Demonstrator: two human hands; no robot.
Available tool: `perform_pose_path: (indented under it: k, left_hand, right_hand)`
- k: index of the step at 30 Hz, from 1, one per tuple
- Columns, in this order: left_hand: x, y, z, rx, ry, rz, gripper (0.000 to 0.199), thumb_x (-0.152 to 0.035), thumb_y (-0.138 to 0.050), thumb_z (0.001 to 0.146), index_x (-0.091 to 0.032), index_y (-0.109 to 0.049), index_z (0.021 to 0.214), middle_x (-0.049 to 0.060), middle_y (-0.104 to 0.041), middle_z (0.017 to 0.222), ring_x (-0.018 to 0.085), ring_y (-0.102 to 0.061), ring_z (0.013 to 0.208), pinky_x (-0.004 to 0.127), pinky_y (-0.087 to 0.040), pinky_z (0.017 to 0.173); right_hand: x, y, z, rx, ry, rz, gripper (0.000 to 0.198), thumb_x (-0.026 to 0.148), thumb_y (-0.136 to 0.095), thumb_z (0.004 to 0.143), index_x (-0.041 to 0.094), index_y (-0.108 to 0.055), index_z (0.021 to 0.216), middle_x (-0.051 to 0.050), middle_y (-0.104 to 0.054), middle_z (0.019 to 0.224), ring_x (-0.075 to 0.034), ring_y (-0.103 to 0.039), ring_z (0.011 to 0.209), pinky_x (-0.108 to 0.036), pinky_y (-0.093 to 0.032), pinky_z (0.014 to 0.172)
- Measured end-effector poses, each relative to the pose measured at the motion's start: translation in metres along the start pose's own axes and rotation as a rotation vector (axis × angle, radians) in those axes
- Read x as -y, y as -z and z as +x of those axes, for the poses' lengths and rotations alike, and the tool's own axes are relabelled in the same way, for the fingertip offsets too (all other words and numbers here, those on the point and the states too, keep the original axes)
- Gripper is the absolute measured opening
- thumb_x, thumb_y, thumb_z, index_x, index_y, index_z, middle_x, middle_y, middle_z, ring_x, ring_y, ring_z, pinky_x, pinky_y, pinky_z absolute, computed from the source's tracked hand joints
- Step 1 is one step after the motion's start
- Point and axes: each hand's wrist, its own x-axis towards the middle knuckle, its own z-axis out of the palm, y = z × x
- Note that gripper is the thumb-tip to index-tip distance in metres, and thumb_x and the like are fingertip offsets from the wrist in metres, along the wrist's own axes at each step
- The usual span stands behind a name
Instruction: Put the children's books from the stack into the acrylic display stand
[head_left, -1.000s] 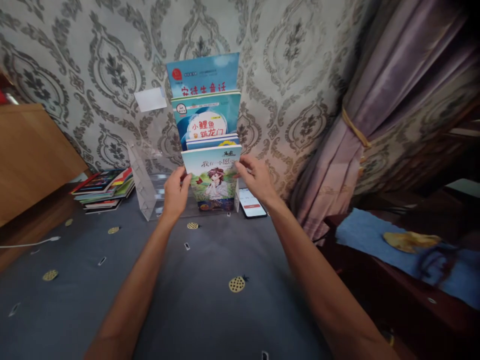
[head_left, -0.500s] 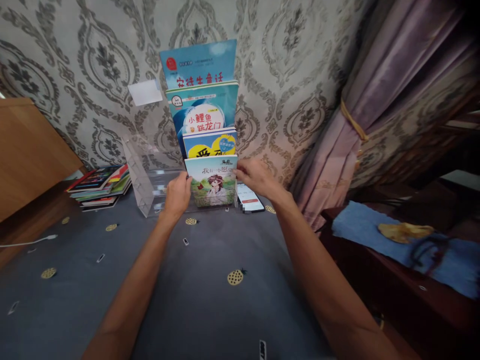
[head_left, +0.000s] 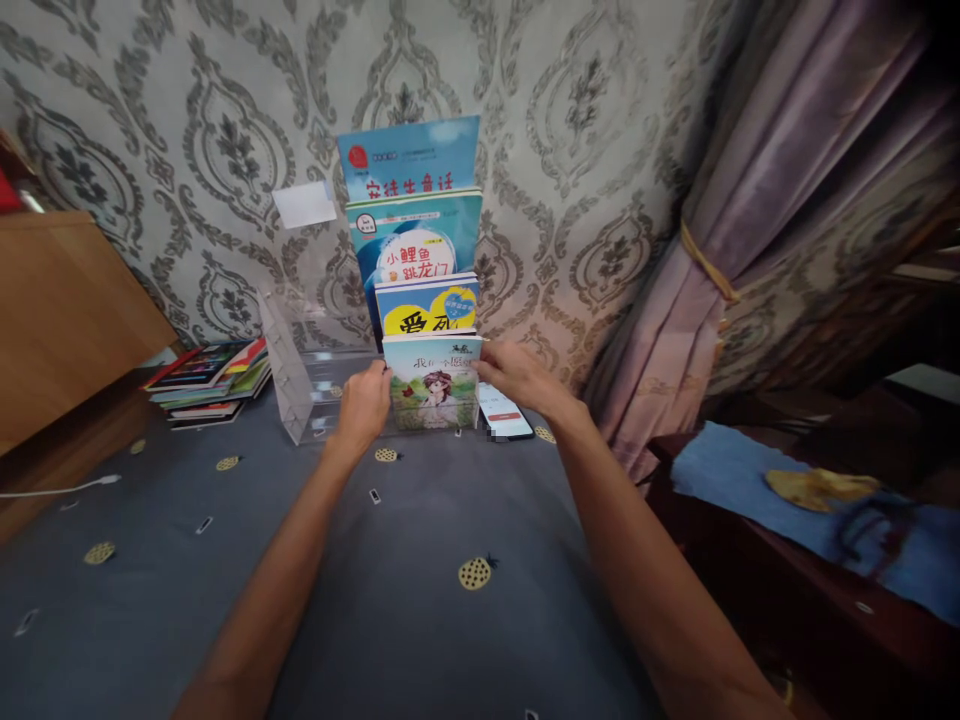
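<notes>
- My left grip (head_left: 364,408) is closed on the left edge of the front book (head_left: 431,392), near the upper corner.
- My right grip (head_left: 517,375) pinches that book's right edge, also towards the top, so the cover sits squarely between my two hands.
- The front book stands nearly upright, cover facing me, at the lowest, nearest tier of the clear stand (head_left: 286,390); its lower part shows through what looks like clear plastic.
- Just behind and above it rises the blue-and-yellow book (head_left: 427,308), then the teal book (head_left: 416,240), then the pale blue book (head_left: 412,160) at the back, all clear of my fingers.
- Under my right grip, just beside the stand, the phone (head_left: 504,412) lies on the grey-blue cloth (head_left: 420,620).
- Well to the left of my left grip, past the stand's side panel, is the book pile (head_left: 210,378).
</notes>
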Motion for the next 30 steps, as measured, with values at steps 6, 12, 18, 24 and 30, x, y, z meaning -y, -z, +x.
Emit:
perform_pose_path:
  k: [6, 12, 18, 24, 30]
  left_hand:
    - [-0.002, 0.001, -0.001, 0.002, 0.012, -0.007, 0.024, -0.026, -0.042, 0.101, -0.017, -0.065, 0.102, 0.012, -0.076, 0.088, 0.026, -0.071, 0.082, 0.031, -0.044, 0.074]
    - [-0.003, 0.001, -0.001, 0.017, 0.026, 0.012, 0.026, -0.026, -0.041, 0.101, -0.017, -0.065, 0.102, 0.012, -0.076, 0.089, 0.027, -0.071, 0.084, 0.032, -0.044, 0.076]
    - [-0.003, -0.001, -0.002, 0.013, 0.019, 0.009, 0.029, -0.028, -0.04, 0.101, -0.017, -0.066, 0.103, 0.014, -0.076, 0.089, 0.027, -0.071, 0.085, 0.033, -0.045, 0.077]
    - [-0.005, -0.003, -0.003, 0.033, 0.039, 0.045, 0.03, -0.028, -0.038, 0.102, -0.015, -0.065, 0.104, 0.016, -0.075, 0.09, 0.029, -0.071, 0.085, 0.033, -0.044, 0.074]
    - [-0.007, -0.006, -0.003, 0.021, 0.048, 0.024, 0.028, -0.024, -0.04, 0.101, -0.015, -0.066, 0.103, 0.016, -0.075, 0.09, 0.028, -0.071, 0.085, 0.033, -0.045, 0.074]
  right_hand:
    - [-0.002, -0.002, 0.001, -0.002, 0.014, 0.043, 0.019, 0.023, -0.049, 0.094, 0.019, -0.067, 0.088, -0.004, -0.067, 0.073, -0.021, -0.058, 0.071, -0.029, -0.035, 0.065]
    - [0.0, -0.004, 0.001, -0.028, 0.012, 0.013, 0.018, 0.022, -0.049, 0.093, 0.02, -0.066, 0.088, -0.004, -0.068, 0.075, -0.021, -0.059, 0.071, -0.029, -0.035, 0.063]
    - [0.002, -0.008, 0.003, -0.093, -0.077, -0.114, 0.018, 0.025, -0.052, 0.093, 0.019, -0.068, 0.087, -0.01, -0.072, 0.08, -0.026, -0.063, 0.08, -0.031, -0.037, 0.066]
    - [0.005, -0.01, 0.003, -0.09, -0.052, -0.117, 0.02, 0.022, -0.05, 0.094, 0.018, -0.069, 0.093, -0.012, -0.074, 0.086, -0.027, -0.066, 0.086, -0.031, -0.039, 0.068]
    - [0.009, -0.018, 0.005, -0.15, -0.1, -0.145, 0.022, 0.017, -0.048, 0.092, 0.019, -0.07, 0.096, -0.013, -0.074, 0.086, -0.03, -0.068, 0.089, -0.033, -0.042, 0.07]
